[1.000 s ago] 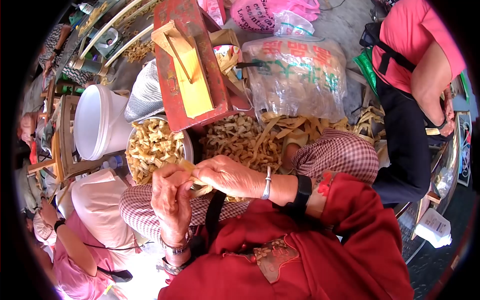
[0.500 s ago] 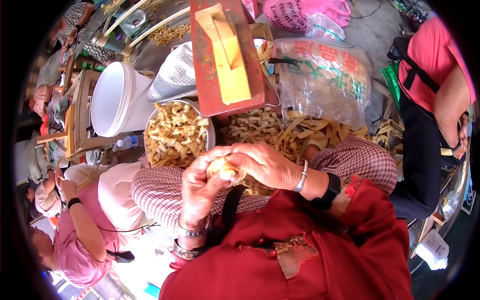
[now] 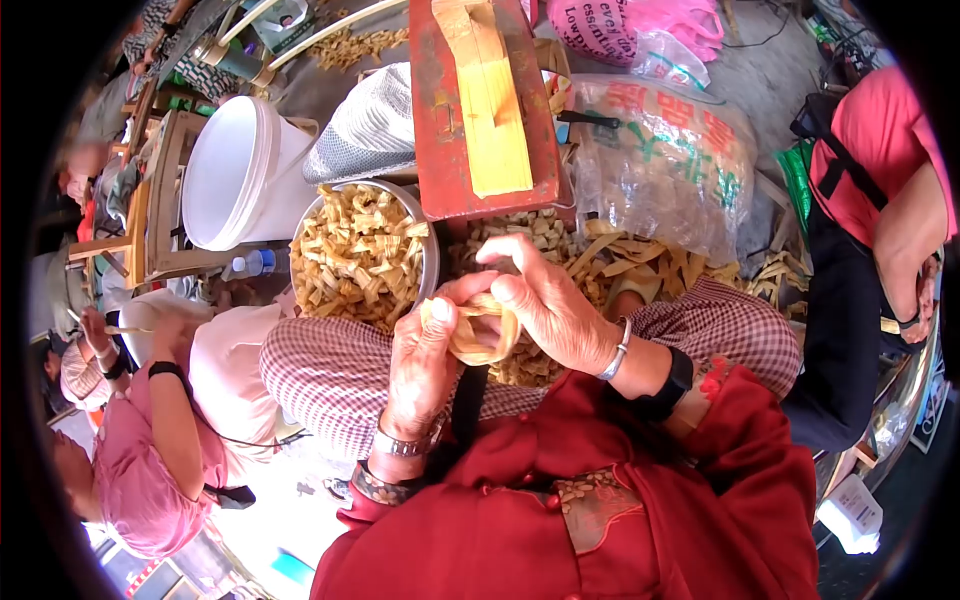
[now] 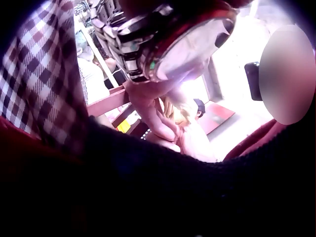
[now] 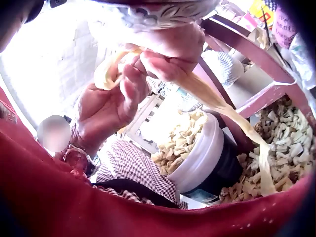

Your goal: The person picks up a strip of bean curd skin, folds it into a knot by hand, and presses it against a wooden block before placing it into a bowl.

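A pale yellow, fibrous strip is bent into a ring (image 3: 486,354) between the two hands, above the lap. The left hand (image 3: 418,368) grips the ring's left side, its thumb lying along it. From the other side, the right hand (image 3: 556,312) pinches the ring between thumb and fingers, the index finger raised. In the right wrist view a long tail of the strip (image 5: 213,100) runs down from the right hand (image 5: 173,47) toward a heap of cut pieces (image 5: 291,143). Bright glare and the watch hide much of the hold in the left wrist view.
A metal bowl (image 3: 431,262) heaped with knotted pieces (image 3: 360,245) stands ahead on the left. Beyond the hands is a red bench (image 3: 440,135) bearing a yellow wooden piece (image 3: 492,125). A white bucket (image 3: 225,175), a large plastic bag (image 3: 665,160) and other seated people surround the spot.
The strip, bunched between the fingers half a second ago, now shows as an open ring. The right hand's index finger has lifted. The head view has shifted, moving the bench right and up.
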